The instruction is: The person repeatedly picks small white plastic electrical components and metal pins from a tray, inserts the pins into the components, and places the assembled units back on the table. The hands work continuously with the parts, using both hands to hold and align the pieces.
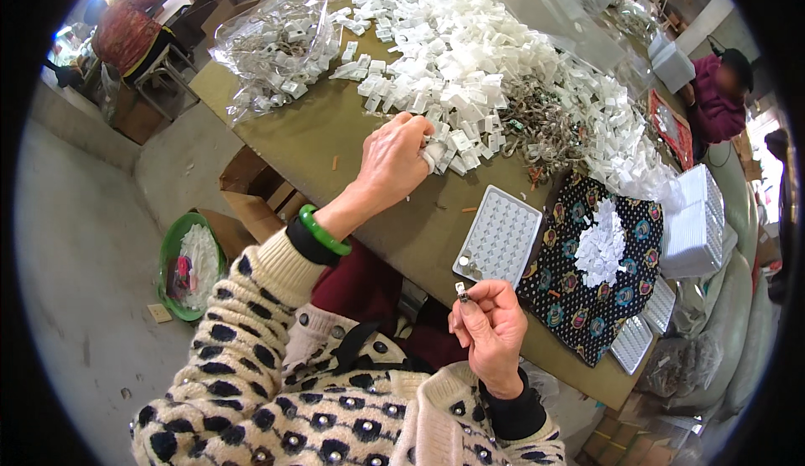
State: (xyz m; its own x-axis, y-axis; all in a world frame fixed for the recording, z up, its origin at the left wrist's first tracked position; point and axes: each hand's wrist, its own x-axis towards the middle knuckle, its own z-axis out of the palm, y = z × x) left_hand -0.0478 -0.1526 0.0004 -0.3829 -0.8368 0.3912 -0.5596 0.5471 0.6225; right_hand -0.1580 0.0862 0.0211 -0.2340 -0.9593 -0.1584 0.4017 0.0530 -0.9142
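Note:
My left hand [394, 160], a green bangle on its wrist, reaches to the near edge of a big heap of small white plastic pieces [444, 55]. Its fingers are curled closed; something white shows at the fingertips, but I cannot tell what they hold. Lower down, in front of my body, my right hand [493, 328] pinches a small metal clip with a white tip [461, 293] between thumb and fingers. Just beyond it lies a white moulded tray [508, 223] with rows of pockets and a few small round parts in its near corner.
A heap of small metal parts [545, 130] borders the white pieces. Right of the tray, a dark patterned cloth [560, 252] carries white bits [600, 244]. Stacked trays [693, 214] stand beyond. A filled clear bag [277, 46] sits far left; a green basin [172, 298] is on the floor. Another person [717, 101] sits far right.

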